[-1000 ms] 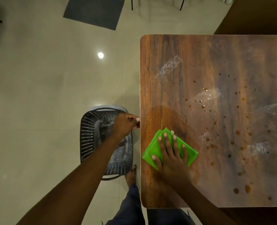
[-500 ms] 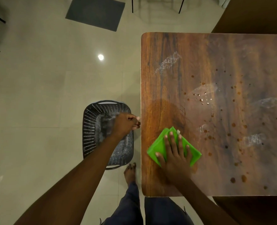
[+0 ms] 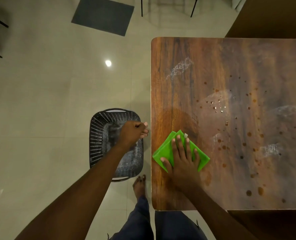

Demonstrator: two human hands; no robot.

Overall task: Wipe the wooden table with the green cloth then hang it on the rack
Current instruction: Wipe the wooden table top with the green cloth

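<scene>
A folded green cloth (image 3: 166,150) lies on the wooden table (image 3: 230,70) near its left edge. My right hand (image 3: 182,161) presses flat on the cloth with fingers spread, covering its middle. Brown drops, wet beads and whitish smears mark the tabletop to the right of the cloth. My left hand (image 3: 132,133) is curled loosely beside the table's left edge, above a basket, with nothing visible in it. No rack is in view.
A dark perforated plastic basket (image 3: 98,135) stands on the tiled floor just left of the table. My bare foot (image 3: 139,185) and dark trousers are below it. A dark mat (image 3: 103,15) and chair legs (image 3: 194,7) lie farther off.
My right hand slid the cloth slightly to the right and up from the table's left edge, then a little back left. My left hand stayed by the edge.
</scene>
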